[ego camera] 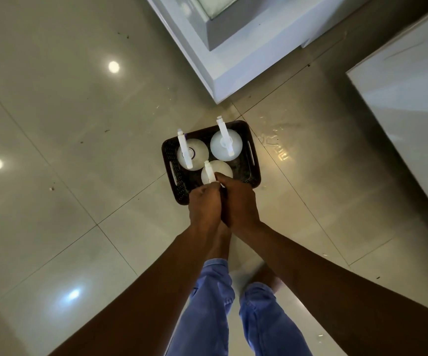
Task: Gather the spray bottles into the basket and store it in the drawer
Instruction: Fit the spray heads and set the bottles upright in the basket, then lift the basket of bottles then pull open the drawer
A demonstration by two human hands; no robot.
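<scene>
A dark perforated basket [251, 140] with slot handles sits on the tiled floor below me. Three white spray bottles stand upright in it, seen from above: one at the left [197, 150], one at the far right [234, 147], one nearest me [220, 169]. My left hand [203, 205] and my right hand [237, 201] meet over the basket's near edge. Both are closed around the spray head of the nearest bottle. Its lower part is hidden by my hands.
A white cabinet corner [215, 70] with an open compartment stands just beyond the basket. Another white glossy panel [407, 104] fills the right side. My legs in blue trousers [212, 304] and bare feet are below my arms. Small debris dots the floor.
</scene>
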